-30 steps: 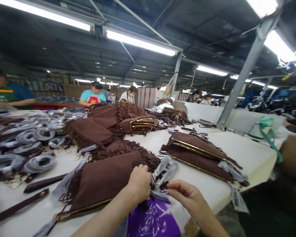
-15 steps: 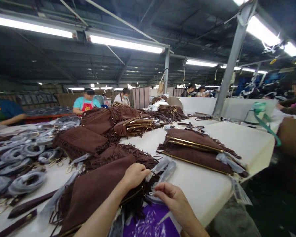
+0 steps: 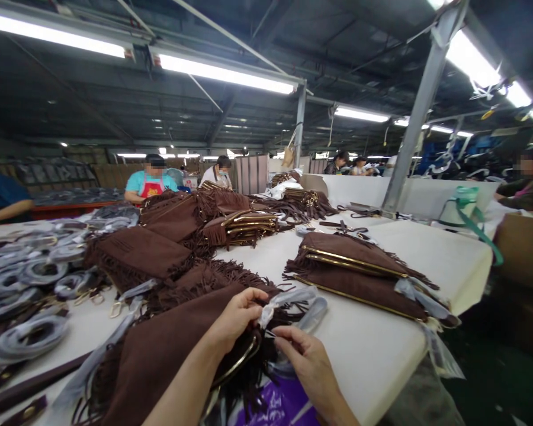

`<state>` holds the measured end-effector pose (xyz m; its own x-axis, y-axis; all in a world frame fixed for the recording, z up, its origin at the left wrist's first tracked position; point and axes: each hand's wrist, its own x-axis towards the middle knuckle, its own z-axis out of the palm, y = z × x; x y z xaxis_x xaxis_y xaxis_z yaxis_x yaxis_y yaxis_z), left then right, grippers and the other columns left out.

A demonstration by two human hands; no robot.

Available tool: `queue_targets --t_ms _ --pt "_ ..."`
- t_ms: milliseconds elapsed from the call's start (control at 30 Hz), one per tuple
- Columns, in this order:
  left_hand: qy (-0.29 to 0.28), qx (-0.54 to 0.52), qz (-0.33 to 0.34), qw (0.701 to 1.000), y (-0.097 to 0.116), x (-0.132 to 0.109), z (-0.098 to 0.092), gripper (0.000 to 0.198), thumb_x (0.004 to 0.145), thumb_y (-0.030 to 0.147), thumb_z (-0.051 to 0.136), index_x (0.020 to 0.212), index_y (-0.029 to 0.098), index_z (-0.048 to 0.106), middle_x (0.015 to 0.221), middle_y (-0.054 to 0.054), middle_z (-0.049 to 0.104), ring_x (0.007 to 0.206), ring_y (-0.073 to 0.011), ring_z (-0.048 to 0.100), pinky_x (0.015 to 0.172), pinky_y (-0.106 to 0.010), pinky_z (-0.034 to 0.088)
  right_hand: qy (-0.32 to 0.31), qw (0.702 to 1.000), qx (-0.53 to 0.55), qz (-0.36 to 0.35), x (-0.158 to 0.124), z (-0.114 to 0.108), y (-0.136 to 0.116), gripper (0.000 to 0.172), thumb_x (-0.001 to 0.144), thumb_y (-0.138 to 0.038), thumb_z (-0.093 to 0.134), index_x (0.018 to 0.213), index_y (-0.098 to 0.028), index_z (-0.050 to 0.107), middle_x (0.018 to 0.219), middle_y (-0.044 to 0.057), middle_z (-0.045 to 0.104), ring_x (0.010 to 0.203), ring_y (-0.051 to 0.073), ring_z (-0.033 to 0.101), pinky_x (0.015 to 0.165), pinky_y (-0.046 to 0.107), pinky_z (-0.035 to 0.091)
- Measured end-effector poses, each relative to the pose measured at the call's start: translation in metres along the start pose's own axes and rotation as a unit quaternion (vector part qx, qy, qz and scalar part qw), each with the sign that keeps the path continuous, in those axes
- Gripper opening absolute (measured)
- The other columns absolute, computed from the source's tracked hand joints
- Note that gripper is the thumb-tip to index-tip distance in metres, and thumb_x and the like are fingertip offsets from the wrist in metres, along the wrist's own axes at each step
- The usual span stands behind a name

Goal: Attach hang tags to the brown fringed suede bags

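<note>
A brown fringed bag (image 3: pixel 169 337) with a gold zipper (image 3: pixel 240 362) lies across the near table. At its right end, my left hand (image 3: pixel 236 319) is closed, its thumb and fingers pinching the white end of a plastic-wrapped strap (image 3: pixel 313 307). The strap loops out to the right over dark fringe. Just right of that end, my right hand (image 3: pixel 308 361) pinches a thin whitish strip (image 3: pixel 270 334) between thumb and forefinger. Below the hands shows purple plastic (image 3: pixel 278 402), partly covered by the right wrist and the fringe.
Two stacked brown bags (image 3: pixel 359 272) lie to the right near the table edge. More fringed bags (image 3: pixel 173 219) are piled beyond. Coiled wrapped straps (image 3: pixel 31 337) cover the left side. A metal post (image 3: pixel 417 118) rises at the right. Several people work farther back.
My left hand has drawn the bag's zippered corner and the strap end up, and its fingers now curl around that end. My right hand has shifted slightly left, closer to the left hand.
</note>
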<state>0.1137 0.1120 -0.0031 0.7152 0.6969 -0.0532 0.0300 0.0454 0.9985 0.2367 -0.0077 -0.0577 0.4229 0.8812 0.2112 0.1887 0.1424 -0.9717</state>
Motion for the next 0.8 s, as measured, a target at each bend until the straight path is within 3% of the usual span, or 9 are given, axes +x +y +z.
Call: queue_targets --t_ms 67,200,267,367,433,567,700,800 --pt "-0.011 -0.030 -0.022 0.999 0.000 0.000 -0.003 0.039 0.059 0.023 0.060 0.097 0.015 0.067 0.057 0.006 0.053 0.049 -0.0077 0.039 0.051 -0.020 0.028 -0.012 0.999 -0.036 -0.010 0.003 -0.002 -0.002 0.030 0.079 -0.049 0.066 0.079 -0.020 0.072 0.069 0.001 0.065 0.066 0.020 0.055 0.062 0.029 0.042" --pt "-0.027 -0.057 -0.045 0.997 -0.001 -0.001 -0.011 0.026 0.055 0.020 0.060 0.076 0.013 0.074 0.057 0.001 0.058 0.054 -0.0098 0.045 0.056 -0.023 0.034 -0.023 0.997 -0.064 -0.048 0.012 -0.002 -0.010 0.027 0.087 -0.045 0.056 0.074 -0.021 0.060 0.065 -0.003 0.051 0.063 0.016 0.047 0.058 0.026 0.036" --pt "-0.040 -0.070 -0.051 0.995 0.000 -0.003 -0.016 0.030 0.053 0.017 0.060 0.078 0.012 0.075 0.062 -0.001 0.063 0.057 -0.0113 0.049 0.059 -0.024 0.037 -0.028 0.994 -0.078 -0.066 0.016 0.001 -0.012 0.028 0.089 -0.044 0.052 0.073 -0.022 0.056 0.065 -0.004 0.049 0.063 0.016 0.046 0.058 0.026 0.036" --pt "-0.071 -0.038 -0.024 0.996 0.002 -0.007 -0.019 0.033 0.053 0.014 0.063 0.084 0.013 0.074 0.070 -0.001 0.067 0.063 -0.0122 0.052 0.063 -0.024 0.037 -0.030 0.993 -0.087 -0.076 0.021 0.005 -0.011 0.032 0.091 -0.047 0.049 0.072 -0.022 0.055 0.064 -0.003 0.052 0.064 0.016 0.048 0.060 0.027 0.036" --pt "-0.081 0.016 0.009 0.997 0.003 -0.009 -0.018 0.025 0.056 0.016 0.067 0.080 0.012 0.070 0.070 0.001 0.064 0.065 -0.0118 0.051 0.063 -0.023 0.036 -0.021 0.995 -0.073 -0.070 0.023 0.008 -0.010 0.036 0.090 -0.050 0.051 0.071 -0.021 0.058 0.063 -0.003 0.055 0.063 0.017 0.049 0.060 0.028 0.037" --pt "-0.024 0.104 0.053 0.993 0.001 -0.006 -0.016 0.012 0.065 0.022 0.066 0.071 0.014 0.060 0.066 0.003 0.058 0.063 -0.0111 0.047 0.059 -0.022 0.035 -0.017 0.999 0.001 -0.044 0.022 0.011 -0.011 0.029 0.083 -0.048 0.064 0.078 -0.020 0.071 0.072 0.001 0.068 0.072 0.020 0.059 0.069 0.029 0.044" --pt "-0.003 0.102 0.067 0.993 -0.005 -0.002 -0.015 0.011 0.068 0.023 0.061 0.073 0.016 0.053 0.065 0.004 0.054 0.061 -0.0114 0.048 0.056 -0.022 0.036 -0.014 0.998 0.064 -0.021 0.022 0.012 -0.012 0.024 0.076 -0.046 0.073 0.083 -0.023 0.076 0.081 0.002 0.074 0.079 0.022 0.064 0.075 0.030 0.047" --pt "-0.013 0.074 0.088 0.993 -0.007 -0.002 -0.015 0.010 0.069 0.023 0.058 0.077 0.017 0.054 0.067 0.004 0.054 0.059 -0.0107 0.048 0.056 -0.021 0.037 -0.016 0.998 0.049 -0.028 0.022 0.011 -0.009 0.021 0.077 -0.044 0.072 0.084 -0.024 0.077 0.083 0.002 0.075 0.080 0.023 0.065 0.075 0.029 0.048"
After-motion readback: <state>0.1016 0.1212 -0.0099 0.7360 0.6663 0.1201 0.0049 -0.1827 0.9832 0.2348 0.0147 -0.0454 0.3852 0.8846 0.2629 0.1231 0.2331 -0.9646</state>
